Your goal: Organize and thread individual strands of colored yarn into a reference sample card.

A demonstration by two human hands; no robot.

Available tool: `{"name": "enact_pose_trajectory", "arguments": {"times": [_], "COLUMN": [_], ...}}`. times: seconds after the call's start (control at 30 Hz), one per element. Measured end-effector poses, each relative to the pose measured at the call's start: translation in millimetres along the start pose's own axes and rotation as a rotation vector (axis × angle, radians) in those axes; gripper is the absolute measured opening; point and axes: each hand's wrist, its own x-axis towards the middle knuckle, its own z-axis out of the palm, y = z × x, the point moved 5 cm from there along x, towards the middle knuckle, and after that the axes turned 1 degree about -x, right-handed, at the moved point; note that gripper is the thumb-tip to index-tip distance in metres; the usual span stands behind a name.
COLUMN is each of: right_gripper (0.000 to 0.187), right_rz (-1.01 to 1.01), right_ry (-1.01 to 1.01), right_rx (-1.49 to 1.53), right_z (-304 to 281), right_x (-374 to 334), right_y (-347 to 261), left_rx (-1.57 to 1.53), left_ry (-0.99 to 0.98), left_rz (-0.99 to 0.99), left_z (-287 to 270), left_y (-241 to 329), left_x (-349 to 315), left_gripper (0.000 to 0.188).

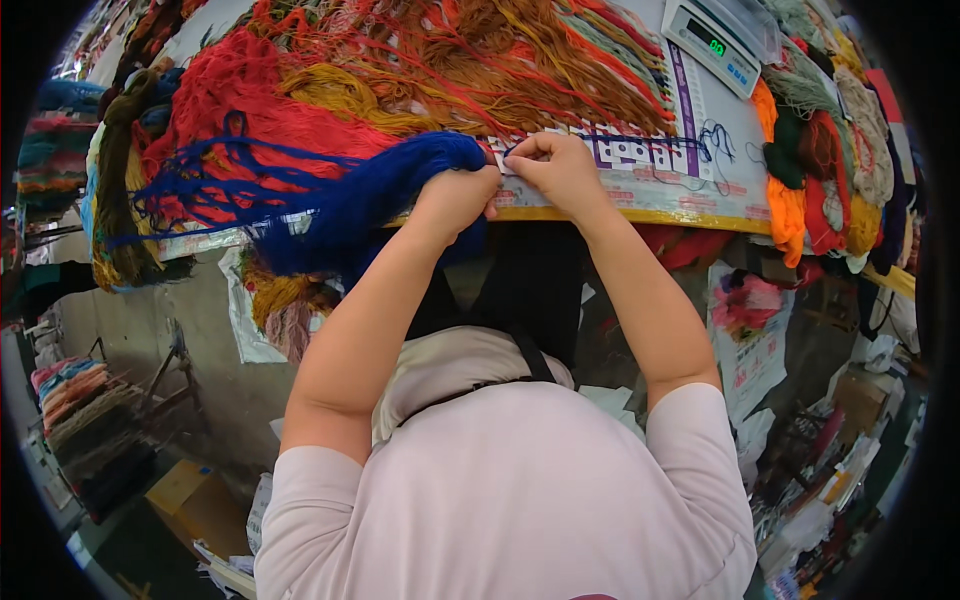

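My left hand (458, 198) is closed round the gathered end of a thick hank of dark blue yarn (370, 190). The loose strands of the hank spread leftward over red yarn and hang past the table's front edge. Close beside it, my right hand (555, 170) pinches with thumb and forefinger at a thin blue strand near the top of the hank. Blue thread (715, 145) trails off to the right across a printed card strip (640, 152) with punched holes. The fingertips of my left hand are partly hidden.
Heaps of red yarn (240, 95) and brown yarn (480, 50) cover the far table. A digital scale (712, 45) stands at the back right. Orange yarn (785, 210) and other hanks hang over the right edge. A cardboard box (195, 500) sits on the floor, lower left.
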Motion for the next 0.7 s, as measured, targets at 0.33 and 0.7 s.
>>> {"name": "enact_pose_trajectory", "arguments": {"times": [0.33,0.7], "right_gripper": [0.013,0.015], "right_rz": [-0.225,-0.445], "right_ry": [-0.047,0.031], "right_rx": [0.142,-0.478], "right_z": [-2.2,1.2], "right_x": [-13.2,-22.0], "right_y": [-1.1,-33.9], "left_rx": [-0.111,-0.916], "left_ry": [0.011,0.125], "left_rz": [0.009,0.176], "left_z": [6.2,-84.2], "left_y": [1.9,29.5], "left_x": [1.5,-24.1], "left_gripper": [0.030,0.014]}}
